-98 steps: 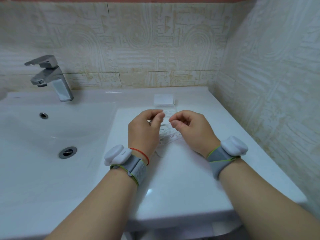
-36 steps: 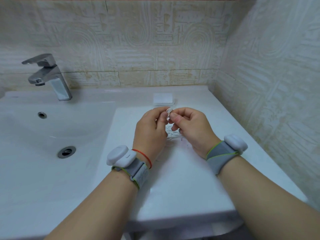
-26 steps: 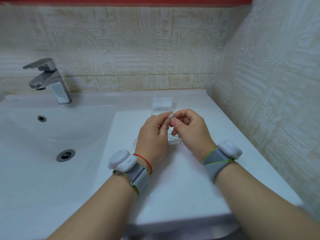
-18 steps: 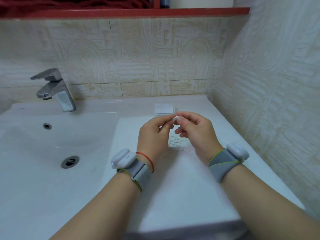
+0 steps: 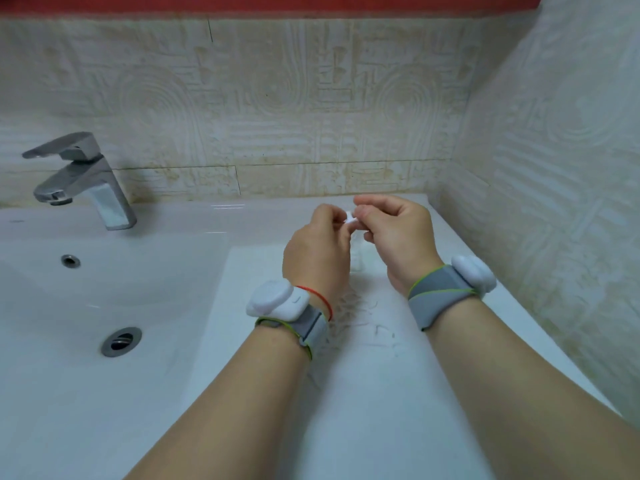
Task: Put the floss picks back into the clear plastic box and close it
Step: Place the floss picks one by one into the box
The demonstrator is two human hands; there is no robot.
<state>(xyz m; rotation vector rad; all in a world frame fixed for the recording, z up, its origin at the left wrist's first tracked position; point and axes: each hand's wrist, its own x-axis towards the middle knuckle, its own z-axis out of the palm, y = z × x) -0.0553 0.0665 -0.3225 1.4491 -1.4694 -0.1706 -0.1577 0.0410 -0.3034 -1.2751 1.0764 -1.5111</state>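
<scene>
Thin white floss picks (image 5: 360, 313) lie scattered on the white worktop (image 5: 381, 393) between the wrists. Above them, the left hand (image 5: 317, 251) and right hand (image 5: 398, 237) together pinch a small white bundle of picks (image 5: 351, 220). The clear plastic box is hidden behind the hands.

Left hand (image 5: 317, 251) and right hand (image 5: 398, 237) raised above bench (image 5: 381, 393), fingertips pinching small white bundle of picks (image 5: 351, 220) between them. More picks scattered on bench under wrists. Box (image 5: 360, 258) mostly hidden behind hands. Tap (image 5: 79, 178) at left.
</scene>
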